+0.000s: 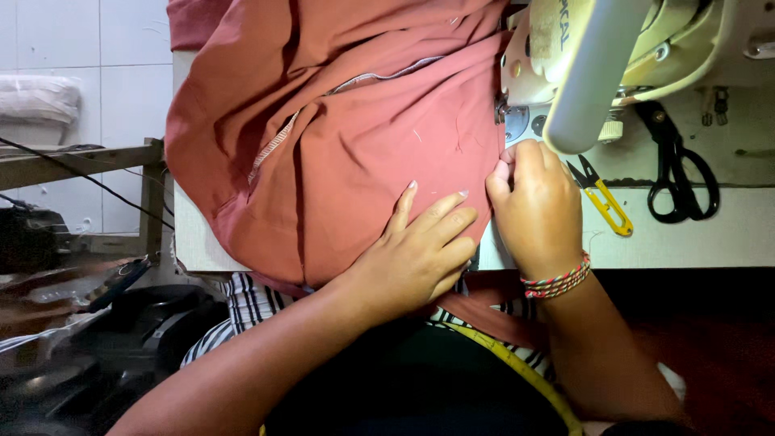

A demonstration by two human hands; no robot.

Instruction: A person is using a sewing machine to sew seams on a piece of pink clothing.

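A large piece of rust-red fabric (pixel 355 137) lies over a white sewing table (pixel 710 234) and hangs off its front edge. My left hand (pixel 420 250) rests flat on the fabric near the front edge, fingers spread. My right hand (pixel 537 210) pinches the fabric's right edge just below the needle area of a cream sewing machine (pixel 589 56). A braided bracelet circles my right wrist. The needle itself is hidden behind my fingers and the machine head.
Yellow thread snips (pixel 607 203) and black scissors (pixel 682 173) lie on the table to the right of my hand. A yellow tape measure (pixel 517 367) hangs across my lap. A wooden bench (pixel 73 161) and dark clutter stand at the left.
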